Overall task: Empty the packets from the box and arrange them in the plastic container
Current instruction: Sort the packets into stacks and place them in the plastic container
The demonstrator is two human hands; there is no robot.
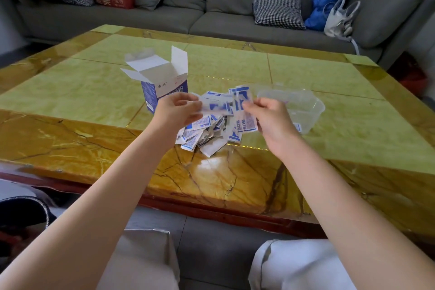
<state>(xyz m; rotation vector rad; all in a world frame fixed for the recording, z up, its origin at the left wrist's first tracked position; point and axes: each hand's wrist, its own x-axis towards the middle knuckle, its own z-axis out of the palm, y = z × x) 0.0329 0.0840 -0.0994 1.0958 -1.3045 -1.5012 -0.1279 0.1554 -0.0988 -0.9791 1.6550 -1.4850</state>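
The left hand sits just left of the frame's centre, its fingers curled round a blurred white and blue packet that it holds above the bench. The right hand, just right of centre, pinches a few upright packets between thumb and fingers. The two hands are near each other, and the packets they hold almost meet in the middle.

Below and between the hands a loose pile of packets lies on the bench, a glossy yellow and green stone top. The pile reaches toward the near brown border of the bench.

The box, white with a blue lower part, stands upright behind the left hand, its top flaps open. The plastic container, clear and rectangular, rests on the bench behind and to the right of the right hand; at least one packet shows through its near wall.

Across the top of the frame runs a grey sofa with checked cushions and bags on it.
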